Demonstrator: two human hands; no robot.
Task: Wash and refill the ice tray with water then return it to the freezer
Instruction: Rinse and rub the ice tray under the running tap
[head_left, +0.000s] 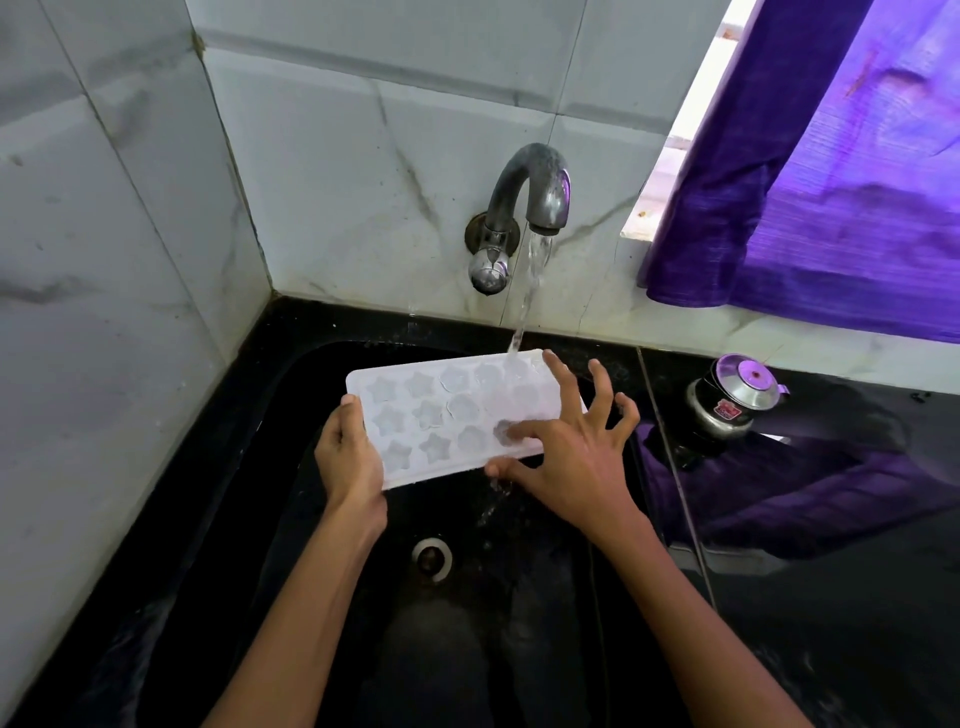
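Observation:
A white ice tray (415, 410) with star and round moulds is held over the black sink (291, 395), tilted a little. My left hand (348, 457) grips its near left corner, thumb on top. My right hand (566, 447) is spread over the tray's right end; its index finger presses into a mould near the front edge, the thumb touches the rim, and the other fingers are raised and apart. Water runs from the metal tap (530, 192) onto the tray's far right corner and drips off the front edge.
The sink drain (432, 558) lies below the tray. A small steel pot with a lid (732, 400) stands on the black counter to the right. A purple curtain (841, 182) hangs at the upper right. Marble-tiled walls close in the left and back.

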